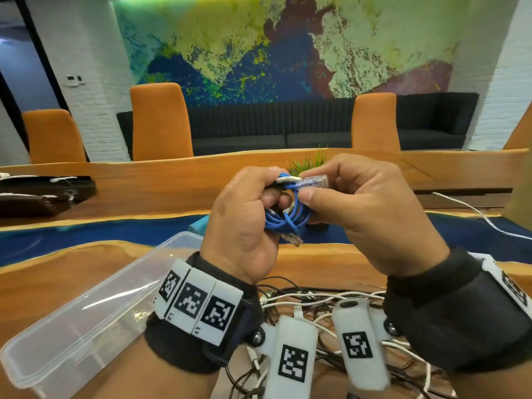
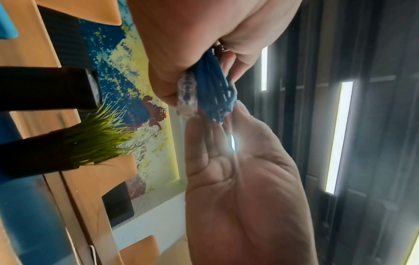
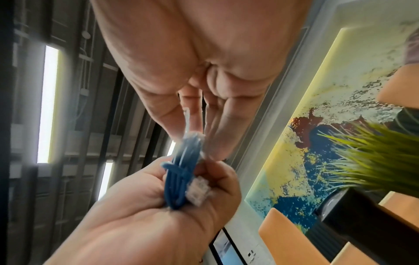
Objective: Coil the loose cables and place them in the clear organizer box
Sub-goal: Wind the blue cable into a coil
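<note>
- A long wooden table point(image 1: 331, 272) with a blue band running along its middle carried everything; orange chairs point(image 1: 159, 122) stood along its far edge, with a dark sofa point(image 1: 288, 122) and a painted wall behind them.
- The clear organizer box point(image 1: 86, 318) lay at the near left corner of the table, tilted, with nothing visible inside it.
- A tangle of loose cables point(image 1: 322, 300), white and black, lay at the near edge of the table, just right of the box and under both wrists.
- The left hand point(image 1: 244, 223) was raised above the table's middle, fingers curled around a coiled blue cable point(image 1: 285, 220) and holding its loops together.
- The right hand point(image 1: 371, 211) was beside it, thumb and forefinger pinching the cable's clear plug point(image 1: 313, 181) at the top of the coil; the other fingers were curled.
- A small green plant point(image 1: 308, 162) in a dark pot stood beyond the hands, toward the far edge.
- A single white cable point(image 1: 475, 211) trailed over the blue band near the right edge.
- The cable's second clear plug point(image 1: 292, 239) hung below the coil, against the left palm.
</note>
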Tool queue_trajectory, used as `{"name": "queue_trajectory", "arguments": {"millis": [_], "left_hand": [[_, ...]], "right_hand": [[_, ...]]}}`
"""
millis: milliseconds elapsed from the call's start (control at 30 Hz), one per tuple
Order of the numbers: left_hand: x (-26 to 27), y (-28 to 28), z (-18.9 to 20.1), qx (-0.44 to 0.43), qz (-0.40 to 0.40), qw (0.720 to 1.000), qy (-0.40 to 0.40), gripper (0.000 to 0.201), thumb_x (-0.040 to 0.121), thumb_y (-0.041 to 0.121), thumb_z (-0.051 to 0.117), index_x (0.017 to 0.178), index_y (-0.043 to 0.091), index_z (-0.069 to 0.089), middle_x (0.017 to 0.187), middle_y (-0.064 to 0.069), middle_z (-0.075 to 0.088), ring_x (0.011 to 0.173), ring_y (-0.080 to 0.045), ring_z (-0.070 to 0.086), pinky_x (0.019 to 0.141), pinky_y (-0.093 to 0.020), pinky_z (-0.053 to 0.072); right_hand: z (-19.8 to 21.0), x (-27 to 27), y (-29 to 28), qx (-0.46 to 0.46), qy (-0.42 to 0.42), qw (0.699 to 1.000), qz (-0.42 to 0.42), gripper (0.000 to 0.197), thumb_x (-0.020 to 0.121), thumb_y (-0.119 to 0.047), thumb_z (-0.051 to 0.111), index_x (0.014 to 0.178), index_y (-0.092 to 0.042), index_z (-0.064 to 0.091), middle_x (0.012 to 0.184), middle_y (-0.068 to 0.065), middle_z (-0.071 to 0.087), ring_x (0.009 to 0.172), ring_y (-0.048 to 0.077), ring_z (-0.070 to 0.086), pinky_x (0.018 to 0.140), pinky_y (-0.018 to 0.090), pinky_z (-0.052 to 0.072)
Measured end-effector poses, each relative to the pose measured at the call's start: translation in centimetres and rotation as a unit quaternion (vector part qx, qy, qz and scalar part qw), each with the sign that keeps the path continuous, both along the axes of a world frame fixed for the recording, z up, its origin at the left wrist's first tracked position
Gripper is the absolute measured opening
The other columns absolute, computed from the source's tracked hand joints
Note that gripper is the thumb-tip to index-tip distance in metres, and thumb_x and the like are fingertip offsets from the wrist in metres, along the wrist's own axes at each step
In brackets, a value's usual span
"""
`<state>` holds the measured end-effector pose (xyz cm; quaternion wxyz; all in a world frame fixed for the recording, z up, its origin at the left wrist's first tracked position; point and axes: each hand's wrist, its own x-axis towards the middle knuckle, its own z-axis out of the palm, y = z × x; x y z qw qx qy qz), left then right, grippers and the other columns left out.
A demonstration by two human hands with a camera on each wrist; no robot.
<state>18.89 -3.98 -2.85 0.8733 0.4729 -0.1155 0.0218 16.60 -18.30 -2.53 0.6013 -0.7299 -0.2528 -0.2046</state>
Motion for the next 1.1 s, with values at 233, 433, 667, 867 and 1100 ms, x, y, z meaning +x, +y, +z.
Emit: {"name": "queue_trajectory", "arguments": {"millis": [233, 433, 667, 867, 1100], "left_hand": [[-0.2, 0.4, 0.0, 0.12, 0.034, 0.99, -0.06, 0.031, 0.091, 0.021, 0.059, 0.1, -0.008, 0.057, 0.088, -0.021, 0.056, 0.083, -0.033, 0.056, 0.076, -0.049, 0.048], [-0.1, -0.5, -0.4, 0.169, -0.016, 0.984, -0.061, 0.034, 0.094, 0.023, 0.05, 0.107, -0.004, 0.067, 0.1, -0.026, 0.064, 0.09, -0.03, 0.062, 0.08, -0.044, 0.051], [-0.6, -0.2, -0.2, 0.353, -0.017, 0.93, -0.102, 0.016, 0.089, 0.037, 0.059, 0.096, 0.028, 0.071, 0.084, 0.009, 0.07, 0.086, -0.013, 0.065, 0.079, -0.035, 0.046], [-2.7, -1.5, -1.3, 0.647, -0.083, 0.734, -0.192, 0.041, 0.064, 0.074, 0.061, 0.099, 0.054, 0.061, 0.089, 0.024, 0.069, 0.078, -0.002, 0.065, 0.077, -0.04, 0.054], [-5.6, -6.5, -4.8, 0.865, -0.239, 0.378, -0.23, 0.084, 0.065, 0.086, 0.049, 0.14, 0.056, 0.023, 0.136, 0.022, 0.04, 0.122, -0.006, 0.047, 0.101, -0.032, 0.045]], "right_hand": [[0.5, -0.4, -0.4, -0.103, -0.001, 0.992, -0.071, 0.046, 0.072, -0.05, 0.078, 0.11, -0.025, 0.069, 0.09, -0.002, 0.071, 0.082, 0.015, 0.07, 0.07, 0.04, 0.061], [1.5, -0.1, -1.6, -0.138, -0.018, 0.984, -0.107, 0.015, 0.081, -0.017, 0.075, 0.095, -0.01, 0.075, 0.083, 0.008, 0.075, 0.078, 0.026, 0.072, 0.07, 0.05, 0.059], [3.5, -1.1, -11.1, 0.004, 0.132, 0.979, -0.153, 0.016, 0.087, -0.01, 0.07, 0.1, -0.001, 0.071, 0.089, 0.018, 0.07, 0.074, 0.024, 0.069, 0.074, 0.044, 0.062], [0.4, -1.2, -20.7, -0.183, 0.312, 0.892, -0.271, 0.012, 0.086, -0.01, 0.072, 0.095, -0.003, 0.071, 0.082, 0.017, 0.07, 0.069, 0.023, 0.065, 0.067, 0.035, 0.061], [-4.9, -1.5, -29.0, -0.268, 0.458, 0.753, -0.39, 0.019, 0.086, -0.005, 0.068, 0.104, 0.001, 0.065, 0.092, 0.018, 0.069, 0.068, 0.026, 0.067, 0.051, 0.036, 0.06]]}}
